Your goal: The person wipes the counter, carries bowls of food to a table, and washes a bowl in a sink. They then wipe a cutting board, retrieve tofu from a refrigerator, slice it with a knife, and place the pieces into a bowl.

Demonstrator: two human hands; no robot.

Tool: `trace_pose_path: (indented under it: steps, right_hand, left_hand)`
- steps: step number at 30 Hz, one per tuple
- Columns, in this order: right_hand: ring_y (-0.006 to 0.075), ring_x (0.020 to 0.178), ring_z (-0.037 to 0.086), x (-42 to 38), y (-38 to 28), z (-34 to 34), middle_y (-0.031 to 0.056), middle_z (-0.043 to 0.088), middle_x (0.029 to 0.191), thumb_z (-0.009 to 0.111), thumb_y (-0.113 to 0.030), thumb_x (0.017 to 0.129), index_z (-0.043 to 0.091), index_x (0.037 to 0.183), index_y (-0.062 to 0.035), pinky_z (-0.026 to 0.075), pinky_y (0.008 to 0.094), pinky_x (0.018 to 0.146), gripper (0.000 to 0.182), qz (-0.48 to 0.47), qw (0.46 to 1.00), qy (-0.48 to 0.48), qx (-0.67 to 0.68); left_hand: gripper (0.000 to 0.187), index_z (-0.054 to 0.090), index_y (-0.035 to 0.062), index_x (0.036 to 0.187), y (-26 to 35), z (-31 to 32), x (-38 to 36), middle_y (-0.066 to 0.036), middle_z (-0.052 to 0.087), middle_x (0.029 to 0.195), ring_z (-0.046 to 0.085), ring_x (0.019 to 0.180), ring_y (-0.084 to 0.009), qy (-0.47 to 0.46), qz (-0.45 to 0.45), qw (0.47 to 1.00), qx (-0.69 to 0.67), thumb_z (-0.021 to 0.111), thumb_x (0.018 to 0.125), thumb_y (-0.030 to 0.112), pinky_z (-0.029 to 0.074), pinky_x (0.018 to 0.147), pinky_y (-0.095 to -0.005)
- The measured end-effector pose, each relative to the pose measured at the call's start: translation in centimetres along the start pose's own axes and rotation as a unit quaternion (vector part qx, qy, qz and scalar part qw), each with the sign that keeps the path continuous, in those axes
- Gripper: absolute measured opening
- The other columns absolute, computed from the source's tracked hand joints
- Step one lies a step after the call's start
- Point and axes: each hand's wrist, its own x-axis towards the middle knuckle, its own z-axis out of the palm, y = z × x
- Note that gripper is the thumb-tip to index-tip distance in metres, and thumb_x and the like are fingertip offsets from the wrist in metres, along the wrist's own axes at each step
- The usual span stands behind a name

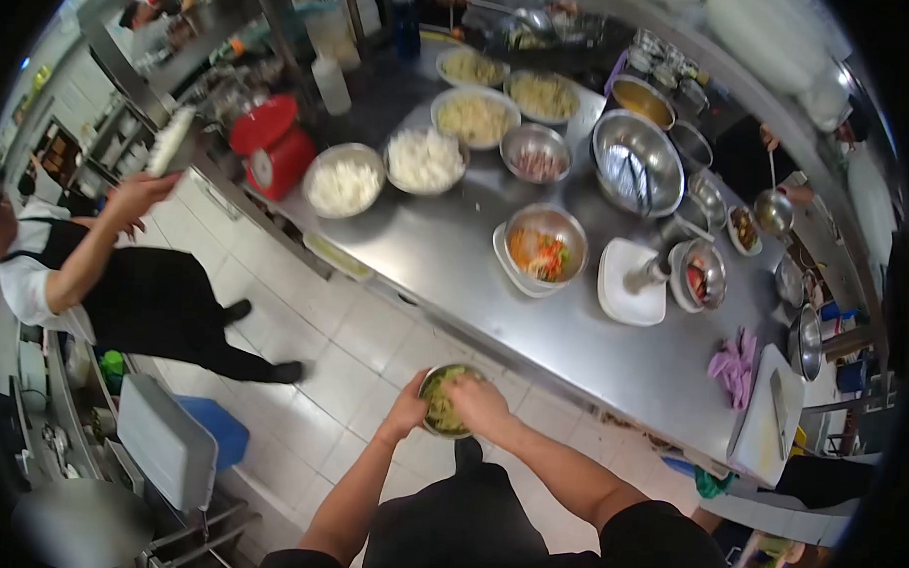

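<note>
1. Along the left side, a co-worker (149,288) in a black apron stands by the walkway, one raised hand gripping a white object (171,142).
2. Nearer the wearer, a grey panel (167,444) and a blue container (219,431) jut into the walkway and narrow it.
3. Between these and the wearer runs a tiled floor (317,344), giving room to step; its far limit is the long front edge of the steel counter (401,240).
4. Near that edge's left end stand a red scale (278,168) and two bowls of white food (346,187), blocking reach over that corner.
5. At the middle, the left hand (402,410) is clamped on the side of a small bowl (445,433), held over the floor, well off the counter.
6. Inside it lie greens (438,402); the right hand (480,405) dips its fingers among them, and whether they are together or apart cannot be told.
7. Rightward on the counter, a steel bowl of orange and red shreds (544,252) and a square white dish (626,302) stand back from the front edge.
8. Farther right, a purple cloth (735,369) lies beside a white cutting board (767,425) bearing a knife (783,396), occupying the counter's end.
</note>
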Motion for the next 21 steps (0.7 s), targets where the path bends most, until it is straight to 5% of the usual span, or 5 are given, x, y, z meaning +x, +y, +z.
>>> trace_pose_path:
  steps: [2, 6, 14, 16, 21]
  right_hand:
    - [0.0326, 0.088, 0.064, 0.2, -2.1, -4.0, 0.0148, 0.063, 0.095, 0.059, -0.007, 0.076, 0.067, 0.093, -0.0069, 0.05, 0.0426, 0.086, 0.02, -0.099, 0.995, -0.032, -0.007]
    - [0.0321, 0.084, 0.064, 2.7, -3.0, -9.1, 0.0134, 0.064, 0.088, 0.061, -0.008, 0.074, 0.068, 0.087, -0.0073, 0.046, 0.0418, 0.09, 0.015, -0.227, 0.972, 0.069, 0.001]
    - [0.0236, 0.086, 0.063, 9.5, -4.1, -21.5, 0.0121, 0.063, 0.095, 0.061, 0.0, 0.08, 0.065, 0.096, -0.0012, 0.052, 0.0325, 0.075, 0.016, -0.075, 0.921, 0.217, 0.316]
    - [0.0165, 0.081, 0.064, 11.8, -3.4, -22.4, 0.0094, 0.063, 0.093, 0.061, -0.002, 0.086, 0.063, 0.103, 0.0, 0.052, 0.0278, 0.068, 0.017, -0.072, 0.764, 0.253, 0.59]
    - [0.0168, 0.074, 0.065, 13.5, 2.7, -23.1, 0.0114, 0.063, 0.09, 0.057, -0.004, 0.09, 0.056, 0.11, 0.0048, 0.054, 0.0289, 0.058, 0.022, 0.115, 0.758, 0.342, 0.543]
  left_hand:
    - [0.067, 0.04, 0.0084, 0.14, 3.3, -0.9, -2.0, -0.012, 0.06, 0.114, 0.063, 0.083, -0.0211, -0.006, -0.042, 0.999, -0.024, 0.044, 0.075, -0.006, 0.055, 0.053, -0.0291]
    - [0.062, 0.04, 0.0058, 0.139, 10.9, -2.6, -2.3, -0.012, 0.057, 0.119, 0.066, 0.09, -0.0235, 0.009, 0.001, 0.999, -0.031, 0.045, 0.078, -0.006, 0.061, 0.053, -0.0346]
    - [0.064, 0.037, 0.0076, 0.139, 27.4, -5.4, 4.9, -0.012, 0.055, 0.119, 0.066, 0.09, -0.0241, 0.025, 0.146, 0.989, 0.006, 0.047, 0.077, -0.005, 0.061, 0.059, -0.0369]
    - [0.063, 0.034, 0.0074, 0.138, 29.6, -7.1, 8.8, -0.013, 0.055, 0.118, 0.066, 0.089, -0.0267, 0.017, 0.161, 0.986, -0.032, 0.047, 0.077, -0.006, 0.062, 0.059, -0.0389]
    - [0.06, 0.031, 0.0066, 0.135, 35.0, -11.7, 16.2, -0.023, 0.052, 0.122, 0.066, 0.095, -0.0368, 0.025, 0.141, 0.987, -0.071, 0.044, 0.078, -0.009, 0.062, 0.062, -0.0453]
